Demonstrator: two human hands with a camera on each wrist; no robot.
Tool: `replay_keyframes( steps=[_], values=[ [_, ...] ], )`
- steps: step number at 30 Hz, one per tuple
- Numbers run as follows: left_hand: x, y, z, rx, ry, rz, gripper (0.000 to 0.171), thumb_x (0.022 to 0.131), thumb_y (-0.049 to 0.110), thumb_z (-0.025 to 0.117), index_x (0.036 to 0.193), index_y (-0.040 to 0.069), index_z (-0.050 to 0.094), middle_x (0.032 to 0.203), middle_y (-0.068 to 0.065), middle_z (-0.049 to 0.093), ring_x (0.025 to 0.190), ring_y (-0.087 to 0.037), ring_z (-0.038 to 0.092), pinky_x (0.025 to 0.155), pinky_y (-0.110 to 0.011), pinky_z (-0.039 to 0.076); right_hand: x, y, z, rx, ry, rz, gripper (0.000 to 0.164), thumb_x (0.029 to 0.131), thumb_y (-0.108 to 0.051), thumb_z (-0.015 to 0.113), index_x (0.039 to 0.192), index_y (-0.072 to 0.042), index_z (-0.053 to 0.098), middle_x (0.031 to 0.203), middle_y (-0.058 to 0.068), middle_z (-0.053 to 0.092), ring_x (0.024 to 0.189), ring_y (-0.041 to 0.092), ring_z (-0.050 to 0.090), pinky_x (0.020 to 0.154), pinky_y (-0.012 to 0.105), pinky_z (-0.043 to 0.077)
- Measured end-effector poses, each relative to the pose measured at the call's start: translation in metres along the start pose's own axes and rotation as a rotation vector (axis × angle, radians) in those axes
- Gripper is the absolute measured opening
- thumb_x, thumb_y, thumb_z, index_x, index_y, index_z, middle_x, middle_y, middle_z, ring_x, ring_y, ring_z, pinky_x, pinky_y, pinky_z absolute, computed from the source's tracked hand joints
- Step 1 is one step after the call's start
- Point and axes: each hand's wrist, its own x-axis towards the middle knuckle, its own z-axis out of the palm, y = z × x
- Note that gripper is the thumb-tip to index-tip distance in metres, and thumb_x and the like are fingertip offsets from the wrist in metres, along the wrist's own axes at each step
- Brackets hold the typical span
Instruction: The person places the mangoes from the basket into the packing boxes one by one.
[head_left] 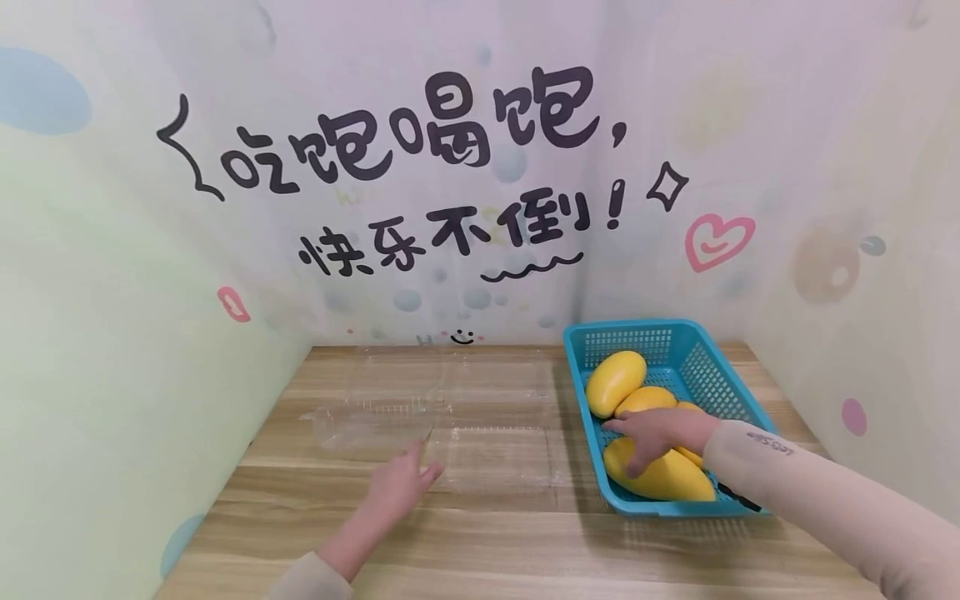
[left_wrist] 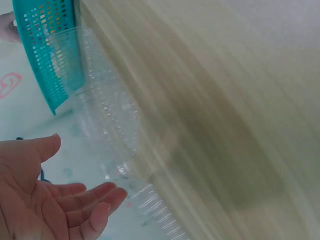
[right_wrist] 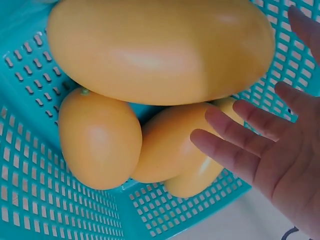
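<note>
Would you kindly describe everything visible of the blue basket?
The blue basket looks like plastic, with a smooth rim and perforated sides and floor. It stands upright on the wooden tabletop, at the right, holding several yellow fruits. The right hand reaches in over them; whether it touches the basket is unclear.

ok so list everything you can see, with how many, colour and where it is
basket: one, teal-blue, on the right of the table
large smooth fruits: at least four (some partly hidden), yellow, inside the basket
plastic containers: at least two (exact count hard to tell), clear, on the table left of the basket
table: one, light brown wood grain, under everything
walls: three sides, pale, around the table
lettering: two lines, black, back wall
heart: one, pink, right of the lettering
spots: several, mostly blue, across the walls
sleeves: two, beige, on both arms
left hand: one, bare, by the containers
right hand: one, bare, over the fruits
</note>
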Motion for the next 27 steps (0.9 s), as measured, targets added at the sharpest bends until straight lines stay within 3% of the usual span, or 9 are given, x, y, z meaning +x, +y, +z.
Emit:
replay_keyframes(
  steps=[5,12,18,22,24,27],
  values=[
    [0.002,-0.005,0.015,-0.02,-0.02,-0.037,0.064,0.086,0.035,0.061,0.131,-0.005,0.038,0.114,-0.031,0.055,0.092,-0.044,0.059,0.073,-0.052,0.051,0.003,0.0,0.006,-0.057,-0.036,-0.001,0.073,0.071,-0.025,0.073,0.134,-0.006,0.041,0.138,0.025,0.034,0.104,0.028,0.05,0.088,0.048,0.042],
    [0.002,-0.007,0.021,-0.027,-0.005,-0.026,0.067,0.086,0.036,0.06,0.132,-0.007,0.036,0.105,-0.029,0.06,0.084,-0.041,0.062,0.066,-0.048,0.052,0.011,0.005,0.01,-0.11,-0.062,0.002,0.073,0.071,-0.024,0.072,0.133,-0.005,0.039,0.13,0.02,0.041,0.095,0.024,0.047,0.085,0.045,0.042],
    [0.002,-0.002,0.02,-0.05,-0.056,-0.008,0.073,0.083,0.039,0.063,0.133,-0.006,0.036,0.11,-0.028,0.059,0.087,-0.04,0.062,0.068,-0.048,0.052,0.014,0.01,0.014,-0.058,-0.063,0.031,0.07,0.071,-0.024,0.074,0.124,-0.001,0.036,0.122,0.015,0.047,0.093,0.021,0.046,0.087,0.043,0.041],
    [0.001,-0.002,0.022,-0.072,-0.082,0.013,0.072,0.082,0.037,0.065,0.131,-0.007,0.038,0.098,-0.023,0.064,0.078,-0.034,0.063,0.065,-0.045,0.052,0.011,0.014,0.018,-0.032,-0.05,0.078,0.063,0.069,-0.028,0.076,0.114,-0.003,0.041,0.112,0.013,0.051,0.092,0.024,0.046,0.087,0.045,0.041],
    [0.002,-0.003,0.023,-0.072,-0.092,0.023,0.071,0.081,0.036,0.066,0.13,-0.008,0.039,0.087,-0.019,0.065,0.069,-0.028,0.061,0.059,-0.041,0.052,0.009,0.015,0.021,-0.045,-0.072,0.1,0.065,0.067,-0.03,0.077,0.114,-0.004,0.041,0.112,0.013,0.051,0.09,0.026,0.047,0.084,0.046,0.042],
    [0.002,-0.003,0.024,-0.072,-0.097,0.026,0.071,0.081,0.035,0.066,0.129,-0.009,0.04,0.084,-0.017,0.065,0.066,-0.026,0.06,0.057,-0.039,0.051,0.008,0.017,0.024,-0.078,-0.115,0.114,0.071,0.066,-0.031,0.078,0.119,-0.005,0.038,0.118,0.015,0.049,0.091,0.026,0.049,0.082,0.046,0.043]
  ],
)
